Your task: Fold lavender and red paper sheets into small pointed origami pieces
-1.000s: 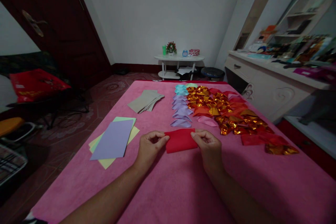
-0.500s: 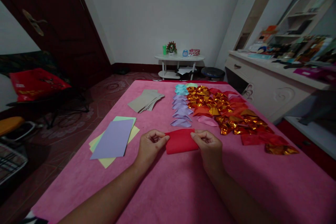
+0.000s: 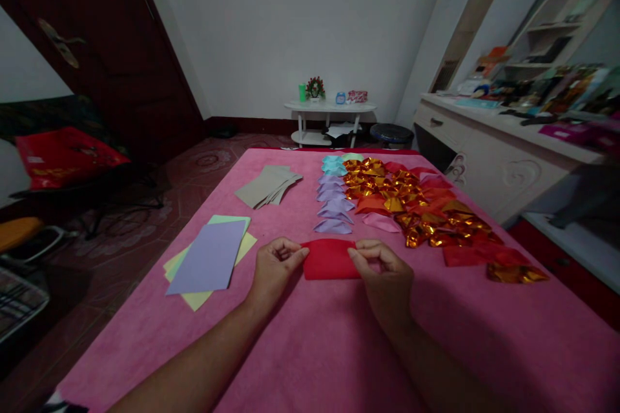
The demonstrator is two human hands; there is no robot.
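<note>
A folded piece of red paper point(image 3: 331, 261) is stretched between my two hands, low over the pink cloth point(image 3: 310, 348). My left hand point(image 3: 278, 266) pinches its left end between thumb and fingers. At the right end my right hand point(image 3: 383, 271) grips it the same way, thumb on the near face. Just beyond the paper stands a column of folded lilac paper pieces point(image 3: 334, 208). To the right of these lie many shiny gold folded pieces point(image 3: 371, 174), mixed with red folded pieces point(image 3: 465, 254) and a pink one point(image 3: 382, 222).
Left of my hands, lilac sheets point(image 3: 208, 258) lie over green and yellow ones. Behind them is a fanned stack of grey sheets point(image 3: 267, 186). A cluttered white dresser point(image 3: 484, 142) borders the table on the right. A small white table point(image 3: 334, 105) stands against the far wall.
The red paper has levelled out, its upper edge now bowed. My right thumb has slid slightly left and down along it. The left hand stays almost in place.
</note>
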